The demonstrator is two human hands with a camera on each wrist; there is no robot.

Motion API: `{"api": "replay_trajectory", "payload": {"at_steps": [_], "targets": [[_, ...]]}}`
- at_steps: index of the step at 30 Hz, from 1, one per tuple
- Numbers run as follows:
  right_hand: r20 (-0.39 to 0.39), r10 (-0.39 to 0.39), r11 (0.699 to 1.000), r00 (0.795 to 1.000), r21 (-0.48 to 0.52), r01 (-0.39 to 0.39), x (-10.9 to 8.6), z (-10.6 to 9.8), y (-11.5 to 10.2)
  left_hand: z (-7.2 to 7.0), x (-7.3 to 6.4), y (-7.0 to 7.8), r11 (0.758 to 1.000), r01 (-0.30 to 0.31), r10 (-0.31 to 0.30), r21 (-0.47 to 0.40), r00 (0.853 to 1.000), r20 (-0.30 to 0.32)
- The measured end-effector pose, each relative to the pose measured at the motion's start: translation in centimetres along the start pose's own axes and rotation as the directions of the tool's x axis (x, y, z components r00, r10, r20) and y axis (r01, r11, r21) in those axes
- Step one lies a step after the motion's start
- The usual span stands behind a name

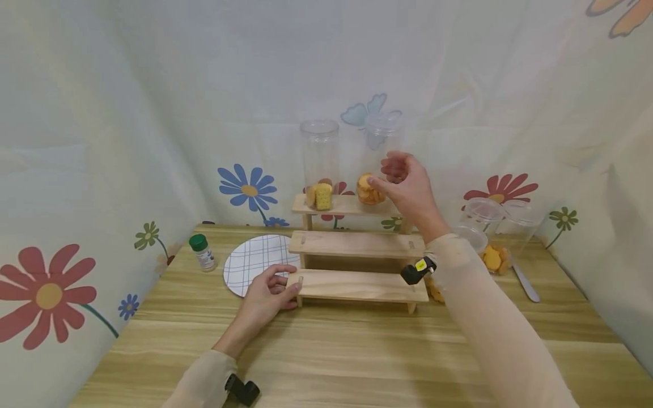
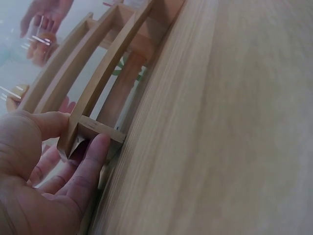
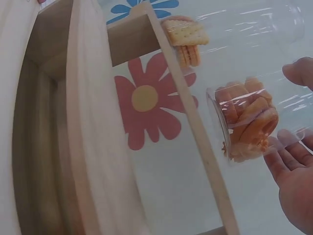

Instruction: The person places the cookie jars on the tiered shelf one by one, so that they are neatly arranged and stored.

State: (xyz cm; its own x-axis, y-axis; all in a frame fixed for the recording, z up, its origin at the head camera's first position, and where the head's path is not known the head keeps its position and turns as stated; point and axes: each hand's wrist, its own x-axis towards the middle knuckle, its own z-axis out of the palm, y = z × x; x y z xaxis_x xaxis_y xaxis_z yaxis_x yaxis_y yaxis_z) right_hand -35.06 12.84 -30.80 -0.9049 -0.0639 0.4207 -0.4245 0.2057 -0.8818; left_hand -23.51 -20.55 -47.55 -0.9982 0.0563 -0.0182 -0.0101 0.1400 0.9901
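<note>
On a three-step wooden display rack [image 1: 357, 243], my left hand [image 1: 267, 292] pinches the left end of the lowest board, thumb on top and fingers beneath, as the left wrist view shows. My right hand [image 1: 408, 184] holds a clear plastic jar [image 3: 247, 120] with orange-brown crackers at its bottom, thumb and fingers on opposite sides. A narrow gap shows between that jar's base and the top board [image 3: 200, 132] in the right wrist view. Left of it, a second clear jar [image 1: 320, 158] with square crackers [image 1: 323, 196] stands on the top board.
A white checked plate [image 1: 250, 258] lies left of the rack, beside a green-capped shaker bottle [image 1: 203, 253]. At the right stand more clear containers [image 1: 520, 224], some crackers [image 1: 494, 259] and a knife [image 1: 525, 283]. Flower-printed cloth hangs behind the wooden table [image 1: 326, 357].
</note>
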Motion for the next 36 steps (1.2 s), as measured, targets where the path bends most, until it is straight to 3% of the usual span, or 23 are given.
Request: {"api": "replay_trajectory", "payload": {"at_steps": [10, 22, 36], "targets": [[-0.004, 0.010, 0.999, 1.000, 0.037, -0.010, 0.0, 0.9, 1.6, 0.4, 0.3, -0.2, 1.000, -0.011, 0.011, -0.011, 1.000, 0.010], [-0.021, -0.002, 1.000, 1.000, -0.004, 0.002, -1.0, 0.6, 1.0, 0.3, 0.1, -0.2, 1.000, -0.003, 0.003, -0.004, 1.000, 0.008], [-0.107, -0.121, 0.992, 0.987, -0.029, 0.119, -3.9, -3.3, -1.8, 0.0, 0.1, 0.1, 1.000, 0.005, -0.005, 0.001, 1.000, 0.002]]}}
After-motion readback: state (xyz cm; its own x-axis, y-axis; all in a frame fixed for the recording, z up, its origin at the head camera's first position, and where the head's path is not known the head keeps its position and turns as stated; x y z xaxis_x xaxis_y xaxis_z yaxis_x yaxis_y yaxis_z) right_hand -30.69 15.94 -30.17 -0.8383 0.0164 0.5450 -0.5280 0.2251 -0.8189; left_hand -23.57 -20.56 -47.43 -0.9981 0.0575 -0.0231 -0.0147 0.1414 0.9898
